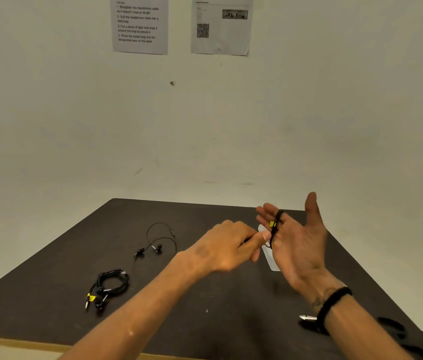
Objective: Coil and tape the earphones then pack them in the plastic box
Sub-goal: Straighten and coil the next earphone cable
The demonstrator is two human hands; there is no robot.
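My right hand is raised palm-up over the dark table, fingers straight, with a black earphone cable wound round them; a yellow tag shows on the coil. My left hand pinches the cable's loose end against the right fingers. A second pair of earphones, coiled with a yellow tag, lies at the near left. A third, loose pair lies uncoiled further back. A clear plastic piece, perhaps the box, shows partly behind my hands.
Scissors with black handles lie at the near right, partly under my right wrist. Two printed sheets hang on the wall behind the table. The table's front edge runs along the bottom of the view.
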